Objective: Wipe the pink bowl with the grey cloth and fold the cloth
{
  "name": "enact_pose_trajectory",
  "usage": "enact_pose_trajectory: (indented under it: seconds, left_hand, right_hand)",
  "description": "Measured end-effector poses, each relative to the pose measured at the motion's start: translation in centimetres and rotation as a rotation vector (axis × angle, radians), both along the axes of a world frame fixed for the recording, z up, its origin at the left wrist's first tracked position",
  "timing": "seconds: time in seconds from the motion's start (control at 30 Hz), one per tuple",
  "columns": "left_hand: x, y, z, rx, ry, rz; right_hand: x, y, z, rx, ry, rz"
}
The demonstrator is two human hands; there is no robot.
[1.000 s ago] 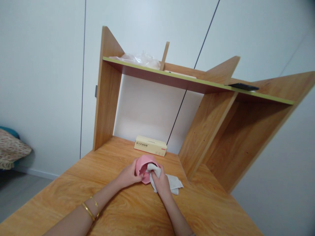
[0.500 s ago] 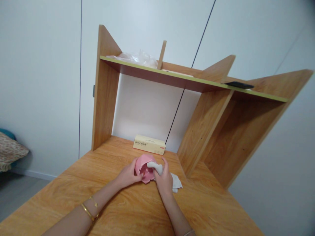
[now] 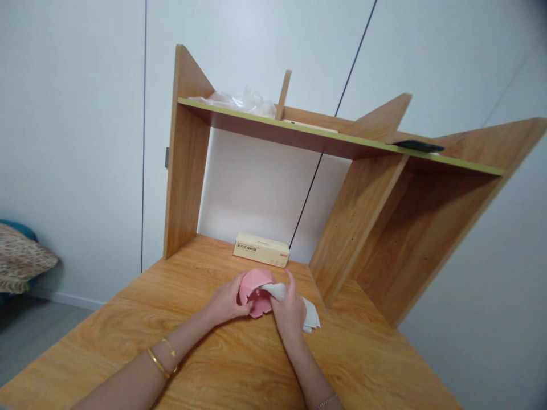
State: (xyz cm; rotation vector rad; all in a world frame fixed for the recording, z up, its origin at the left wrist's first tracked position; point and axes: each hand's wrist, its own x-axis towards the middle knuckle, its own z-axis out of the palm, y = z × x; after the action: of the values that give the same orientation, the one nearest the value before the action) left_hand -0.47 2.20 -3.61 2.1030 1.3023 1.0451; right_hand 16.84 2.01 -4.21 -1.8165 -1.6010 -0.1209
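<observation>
A pink, faceted hollow bowl-like object [image 3: 258, 278] is tilted with its notched opening toward me, just above the desk. My left hand [image 3: 229, 299] grips it by its left side, thumb at the lower rim. A pale grey-white cloth [image 3: 311, 315] is bunched in my right hand [image 3: 290, 310]. One end of the cloth reaches into the pink object's opening, and the rest hangs out past my wrist side on the right. The inside of the object is partly hidden by the cloth and my fingers.
Behind my hands a cream box [image 3: 261, 249] with printed lettering lies at the back of the wooden desk [image 3: 205, 364]. A wooden shelf unit [image 3: 273, 126] rises over it, carrying a clear plastic bag [image 3: 243, 102] and a flat black item [image 3: 419, 146]. Patterned fabric [image 3: 25, 259] shows at far left.
The cloth end has shifted further inside the pink object, and the object's opening has turned slightly. The whole view has moved a little. Both hands keep their holds.
</observation>
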Motion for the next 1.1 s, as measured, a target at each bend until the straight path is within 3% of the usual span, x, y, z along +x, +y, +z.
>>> enact_pose_trajectory:
  seconds: [0.23, 0.53, 0.77, 1.0, 1.1]
  left_hand:
    - [0.2, -0.3, 0.3, -0.007, 0.026, -0.017]
    - [0.2, -0.3, 0.0, -0.023, 0.012, -0.007]
    - [0.2, -0.2, -0.2, -0.003, -0.017, -0.031]
    - [0.0, -0.1, -0.2, -0.029, -0.029, -0.05]
    - [0.0, 0.0, -0.2, -0.032, -0.027, -0.057]
  right_hand:
    - [0.0, 0.4, -1.0, -0.184, 0.144, 0.013]
    - [0.1, 0.1, -0.4, 0.111, 0.106, 0.041]
    - [0.1, 0.5, -1.1, -0.061, 0.151, 0.05]
    - [0.0, 0.6, -1.3, -0.071, 0.137, 0.041]
    - [0.1, 0.5, -1.2, -0.005, 0.118, 0.054]
